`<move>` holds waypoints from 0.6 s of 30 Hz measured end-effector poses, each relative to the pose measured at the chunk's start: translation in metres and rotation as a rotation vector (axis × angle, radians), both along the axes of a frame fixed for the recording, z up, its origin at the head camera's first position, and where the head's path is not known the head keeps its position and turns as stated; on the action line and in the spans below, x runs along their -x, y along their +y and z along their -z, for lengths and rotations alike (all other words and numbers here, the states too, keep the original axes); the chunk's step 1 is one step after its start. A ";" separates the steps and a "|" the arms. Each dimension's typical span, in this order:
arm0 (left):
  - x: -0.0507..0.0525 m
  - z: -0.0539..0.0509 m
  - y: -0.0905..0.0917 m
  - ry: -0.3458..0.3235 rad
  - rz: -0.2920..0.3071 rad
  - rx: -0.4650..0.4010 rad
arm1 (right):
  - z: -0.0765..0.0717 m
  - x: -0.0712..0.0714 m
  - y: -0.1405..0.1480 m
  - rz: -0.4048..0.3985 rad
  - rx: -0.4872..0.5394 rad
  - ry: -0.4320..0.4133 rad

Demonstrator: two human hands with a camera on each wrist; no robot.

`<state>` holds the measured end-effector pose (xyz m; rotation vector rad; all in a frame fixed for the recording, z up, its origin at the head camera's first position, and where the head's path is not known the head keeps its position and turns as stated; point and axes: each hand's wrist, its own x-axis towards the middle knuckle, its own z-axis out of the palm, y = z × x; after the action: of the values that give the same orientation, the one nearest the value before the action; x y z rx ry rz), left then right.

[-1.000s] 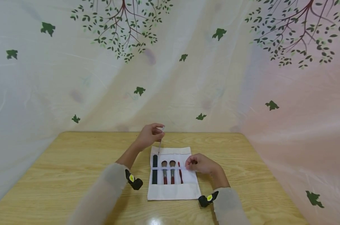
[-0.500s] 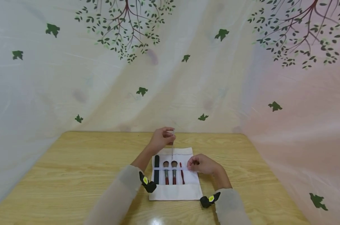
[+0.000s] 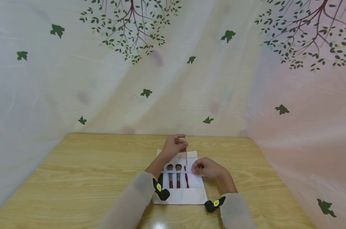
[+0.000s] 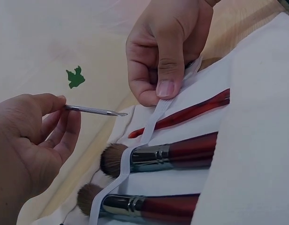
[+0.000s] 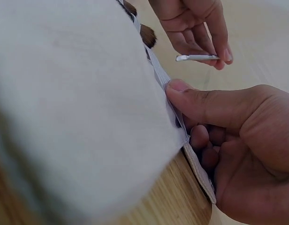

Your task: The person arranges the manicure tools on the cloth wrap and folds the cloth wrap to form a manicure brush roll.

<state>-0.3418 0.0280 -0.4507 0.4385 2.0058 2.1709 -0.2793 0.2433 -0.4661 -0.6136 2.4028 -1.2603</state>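
My left hand (image 3: 174, 147) pinches a thin silver metal tool (image 4: 90, 110) with a small scooped tip. The tip hangs above the upper right part of a white cloth brush roll (image 3: 179, 196). At the roll's right edge, my right hand (image 3: 207, 167) pinches the white elastic band (image 4: 159, 110) between thumb and fingers. A slim red tool (image 4: 191, 112) lies under the band, closest to the right hand. Left of it are two red-handled makeup brushes (image 4: 193, 150), tucked under the band with their lower ends in the pocket. A black strip-like item (image 3: 160, 180) is mostly hidden by my left arm.
The roll lies on a light wooden table (image 3: 75, 178). A pale cloth backdrop (image 3: 173, 105) printed with leaves and branches hangs behind the table's far edge. Each forearm carries a black wrist camera (image 3: 161, 190).
My left hand has carried the metal tool rightward across the roll, from above the black item to beside the red tool. The right hand keeps its pinch on the band.
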 end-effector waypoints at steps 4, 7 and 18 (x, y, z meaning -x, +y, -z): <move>-0.002 0.003 0.007 -0.021 -0.001 -0.011 | 0.002 0.001 0.001 -0.003 0.000 0.002; -0.002 0.006 0.012 -0.035 0.001 -0.020 | 0.003 0.001 0.002 -0.008 0.003 0.004; -0.005 0.015 0.016 -0.063 0.013 0.021 | 0.001 0.000 0.001 -0.005 0.034 -0.014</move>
<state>-0.3372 0.0438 -0.4660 0.3745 1.9854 2.1270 -0.2791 0.2439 -0.4673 -0.6178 2.3718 -1.3019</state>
